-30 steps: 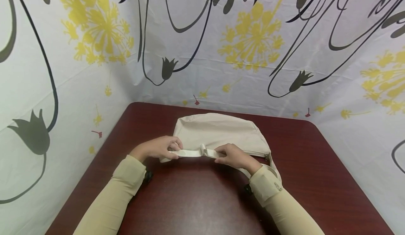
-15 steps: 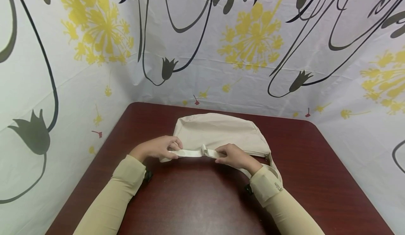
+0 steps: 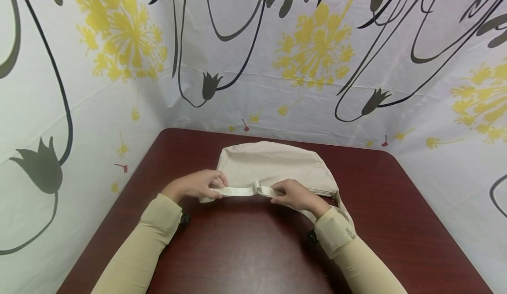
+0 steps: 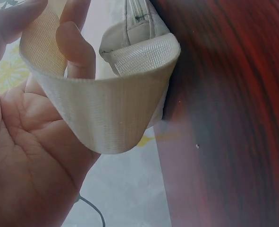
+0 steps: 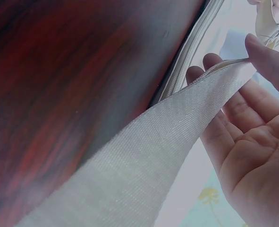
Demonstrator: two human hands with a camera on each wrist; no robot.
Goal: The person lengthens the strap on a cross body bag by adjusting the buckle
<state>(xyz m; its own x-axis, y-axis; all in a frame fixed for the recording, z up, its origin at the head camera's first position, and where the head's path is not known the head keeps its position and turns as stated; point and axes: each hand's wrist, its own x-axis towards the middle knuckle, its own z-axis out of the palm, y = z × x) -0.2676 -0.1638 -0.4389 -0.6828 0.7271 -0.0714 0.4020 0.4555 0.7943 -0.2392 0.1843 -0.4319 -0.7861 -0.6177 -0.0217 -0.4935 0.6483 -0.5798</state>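
A cream shoulder bag lies on the dark red table with its zipper along the near edge. Its webbing strap stretches between my hands in front of the bag, and a metal strap buckle sits on it. My left hand pinches the strap on the left of the buckle; in the left wrist view the strap hangs in a loop below the fingers. On the right of the buckle my right hand pinches the strap between thumb and fingers, and the strap runs down past the palm in the right wrist view.
The table has rounded far corners. A white curtain with yellow, grey and black floral prints rises behind and on both sides of it. Slack strap curves by the bag's right end, near my right sleeve.
The buckle and my right hand have shifted very slightly to the right. My left hand stays almost in place, and the bag lies still.
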